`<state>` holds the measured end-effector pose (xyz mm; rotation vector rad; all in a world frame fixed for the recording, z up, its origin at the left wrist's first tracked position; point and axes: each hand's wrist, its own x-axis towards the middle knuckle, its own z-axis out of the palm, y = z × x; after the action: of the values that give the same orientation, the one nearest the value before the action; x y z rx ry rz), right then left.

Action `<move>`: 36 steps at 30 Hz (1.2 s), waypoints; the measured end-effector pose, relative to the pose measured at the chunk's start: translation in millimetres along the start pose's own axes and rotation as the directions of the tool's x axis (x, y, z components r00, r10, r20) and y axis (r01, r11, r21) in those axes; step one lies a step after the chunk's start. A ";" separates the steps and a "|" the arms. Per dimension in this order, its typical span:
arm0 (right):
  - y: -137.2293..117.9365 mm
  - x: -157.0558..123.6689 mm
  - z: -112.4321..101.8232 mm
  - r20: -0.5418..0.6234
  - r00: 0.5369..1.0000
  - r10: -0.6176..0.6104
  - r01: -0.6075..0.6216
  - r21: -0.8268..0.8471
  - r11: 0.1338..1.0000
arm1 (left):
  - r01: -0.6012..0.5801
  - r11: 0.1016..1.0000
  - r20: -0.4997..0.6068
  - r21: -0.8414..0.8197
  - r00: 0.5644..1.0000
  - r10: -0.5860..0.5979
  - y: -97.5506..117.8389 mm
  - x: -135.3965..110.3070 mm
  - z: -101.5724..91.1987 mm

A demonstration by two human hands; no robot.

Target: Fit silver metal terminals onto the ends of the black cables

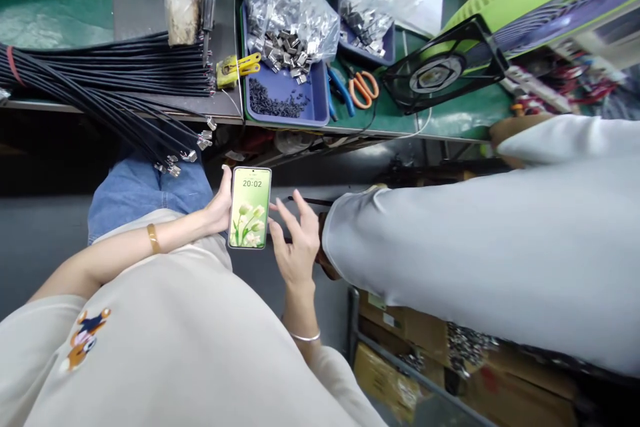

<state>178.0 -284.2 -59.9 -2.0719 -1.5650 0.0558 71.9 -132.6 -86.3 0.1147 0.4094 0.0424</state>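
Note:
A smartphone with a lit lock screen shows 20:02 over a picture of pale tulips. My left hand grips it along its left side, with the thumb at the upper edge. Close to the phone's right edge is my right hand, fingers spread and holding nothing. Some of its fingertips come near the phone's side; whether they touch, I cannot tell. Above my lap, several black cables hang over the table edge, with metal connectors on their ends.
On the green table, a blue tray holds metal connectors and small black parts. Yellow tweezers, blue-handled pliers, orange-handled scissors and a black fan lie nearby. A co-worker's grey-clad leg extends on the right, above cardboard boxes.

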 end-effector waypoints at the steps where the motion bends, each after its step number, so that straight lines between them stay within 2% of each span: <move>1: 1.6 3.0 -4.1 -0.001 0.995 -0.096 0.096 -0.035 0.995 | 0.025 1.000 0.012 0.002 1.000 -0.025 2.9 -1.7 0.0; 3: 3.2 11.7 -6.2 0.058 0.971 -0.232 0.236 -0.082 0.968 | 0.038 0.999 0.010 0.001 0.999 -0.038 5.9 -4.9 -0.2; 4: 3.5 17.3 -5.2 0.081 0.967 -0.241 0.249 -0.100 0.963 | 0.033 0.999 0.005 -0.002 0.999 -0.033 6.0 -6.2 -0.7; 6: 3.4 29.4 -2.7 0.052 0.984 -0.172 0.177 -0.135 0.975 | 0.029 1.000 0.008 -0.004 1.000 -0.029 5.1 -8.1 -2.5; 9: 2.8 40.2 -3.4 -0.093 0.994 -0.066 0.056 -0.103 0.993 | 0.064 0.998 0.058 0.026 0.996 -0.065 5.0 -10.8 -6.2; 12: 3.1 32.4 -6.2 -0.137 0.985 -0.101 0.087 -0.105 0.991 | 0.058 0.998 0.090 0.022 0.994 -0.060 9.9 -14.3 -6.7; 17: 7.3 0.1 -4.2 -0.003 0.985 -0.175 0.172 -0.165 0.971 | 0.027 0.999 0.059 -0.034 0.998 -0.025 19.4 -17.5 -1.8; 20: 9.9 -12.0 -7.0 -0.001 0.979 -0.202 0.199 -0.164 0.966 | 0.057 0.998 0.060 -0.030 0.997 -0.055 20.4 -17.4 0.6; 25: 11.3 -20.3 -16.5 0.095 0.989 -0.114 0.130 -0.180 0.975 | 0.079 0.997 0.064 -0.005 0.995 -0.078 19.4 -15.0 4.1; 31: 8.0 -17.3 -13.9 -0.005 0.966 -0.259 0.253 -0.180 0.950 | 0.058 0.998 0.044 -0.006 0.997 -0.058 25.5 -14.6 7.9; 33: 7.5 -14.7 -10.9 0.054 0.962 -0.267 0.273 -0.182 0.945 | 0.050 0.998 0.031 -0.024 0.998 -0.049 27.1 -15.7 7.9; 36: 6.9 -10.7 -5.5 0.218 0.956 -0.196 0.236 -0.178 0.955 | 0.022 0.998 0.008 -0.060 1.000 -0.021 26.9 -16.9 6.3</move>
<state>182.5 -297.2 -61.2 -2.0833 -1.9863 0.0237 58.4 -107.7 -70.7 0.0515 0.4020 0.0329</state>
